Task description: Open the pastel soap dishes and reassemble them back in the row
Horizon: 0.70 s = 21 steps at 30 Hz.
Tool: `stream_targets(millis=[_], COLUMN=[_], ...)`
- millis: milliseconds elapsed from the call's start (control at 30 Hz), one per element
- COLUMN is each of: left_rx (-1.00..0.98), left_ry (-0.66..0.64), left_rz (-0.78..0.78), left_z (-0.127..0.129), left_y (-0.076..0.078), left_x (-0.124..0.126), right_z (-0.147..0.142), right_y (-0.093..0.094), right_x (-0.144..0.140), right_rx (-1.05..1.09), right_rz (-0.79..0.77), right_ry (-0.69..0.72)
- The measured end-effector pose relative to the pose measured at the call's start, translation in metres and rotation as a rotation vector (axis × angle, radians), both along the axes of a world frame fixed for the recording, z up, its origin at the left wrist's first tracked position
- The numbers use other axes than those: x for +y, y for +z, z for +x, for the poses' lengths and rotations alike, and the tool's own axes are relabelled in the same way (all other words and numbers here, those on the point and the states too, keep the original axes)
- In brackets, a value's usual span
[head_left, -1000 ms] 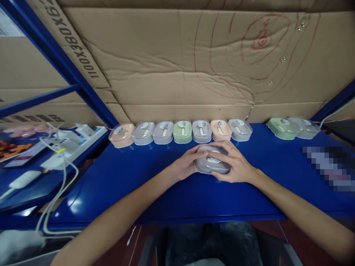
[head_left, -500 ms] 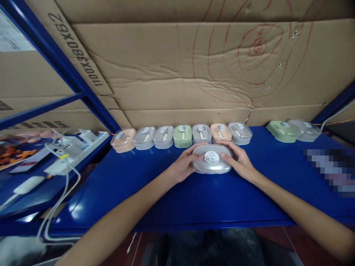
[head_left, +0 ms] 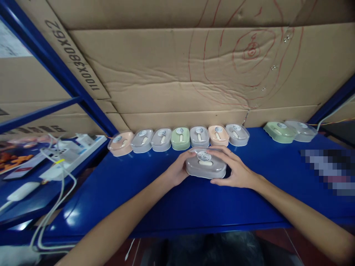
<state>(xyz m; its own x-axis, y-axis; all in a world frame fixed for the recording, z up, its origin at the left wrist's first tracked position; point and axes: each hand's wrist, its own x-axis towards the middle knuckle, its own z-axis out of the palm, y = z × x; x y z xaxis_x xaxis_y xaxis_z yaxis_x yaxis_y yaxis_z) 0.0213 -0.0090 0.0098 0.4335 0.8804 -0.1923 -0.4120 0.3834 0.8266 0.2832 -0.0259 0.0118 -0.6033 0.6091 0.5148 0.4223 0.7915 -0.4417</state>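
Grey box [head_left: 205, 170] has turned, between front and back edges of the desk [head_left: 172, 210]! Left hand [head_left: 179, 170] pinches its end; right hand [head_left: 239, 170] arches over, fingers spread.

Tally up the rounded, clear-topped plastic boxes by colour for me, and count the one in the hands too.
Grey rounded, clear-topped plastic boxes: 6
Peach rounded, clear-topped plastic boxes: 2
Green rounded, clear-topped plastic boxes: 2
Total: 10
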Motion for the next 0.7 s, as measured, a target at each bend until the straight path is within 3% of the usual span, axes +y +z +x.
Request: stream_targets(millis=[133,300,400,533,700], left_rx=[-0.048,-0.191,-0.171,-0.081,0.005], left_ry=[-0.036,-0.218,-0.234,-0.215,-0.198], left_rz=[-0.074,-0.063,-0.004,0.052,0.101], left_z=[0.000,-0.003,-0.008,-0.012,-0.014], left_y=[-0.001,0.009,0.014,0.014,0.013], left_x=[0.000,0.000,0.004,0.010,0.016], right_z=[-0.003,0.013,0.045,0.103,0.146], right_y=[0.003,0.022,0.030,0.024,0.006], right_x=[-0.001,-0.006,-0.014,-0.029,-0.033], right_rx=[0.062,0.119,0.135,0.029,-0.205], right_rz=[0.050,0.157,0.288,0.439,0.267], right_ry=[-0.007,-0.085,-0.321,-0.722,-1.051])
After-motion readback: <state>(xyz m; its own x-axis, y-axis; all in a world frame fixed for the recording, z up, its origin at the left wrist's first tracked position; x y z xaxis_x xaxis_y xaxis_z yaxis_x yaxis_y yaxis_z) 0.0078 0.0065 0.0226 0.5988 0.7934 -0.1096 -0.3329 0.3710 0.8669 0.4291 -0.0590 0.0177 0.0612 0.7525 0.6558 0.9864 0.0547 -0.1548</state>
